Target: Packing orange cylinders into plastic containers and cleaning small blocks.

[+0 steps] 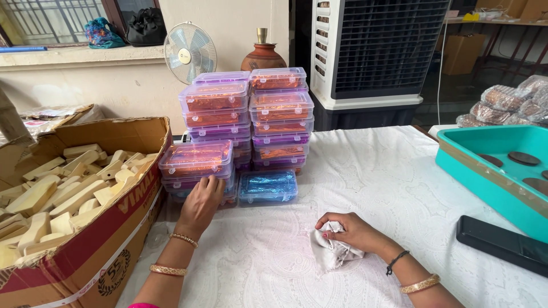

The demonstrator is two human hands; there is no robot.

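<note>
The left hand (201, 206) rests against the front of a low stack of clear plastic boxes (196, 159) with purple-tinted lids, at about ten o'clock from the middle of the white-clothed table (399, 188). Its fingers are spread and lightly curled onto the box fronts, touching but not clamped round anything. The wrist is bent slightly back, with the forearm reaching up from six o'clock, bangles on it.

The boxes look light and stiff, with smooth, probably slippery walls and snap lids over an orange-wrapped filling. A stack could slide or topple if pushed at the top, so a box is best taken by its two short ends or lifted from underneath. Just right of the hand lies a single box with blue filling (268, 187), and behind, at twelve o'clock, stand taller stacks of orange-filled boxes (279, 117).

The right hand (354, 231) lies on the table at about five o'clock, its fingers closed round a crumpled white cloth (331, 251), soft and limp, bunched under the palm.

At nine o'clock stands a cardboard carton of wooden blocks (63, 188). At three o'clock sit a teal tray (485, 145) and a flat black device (502, 242).
</note>
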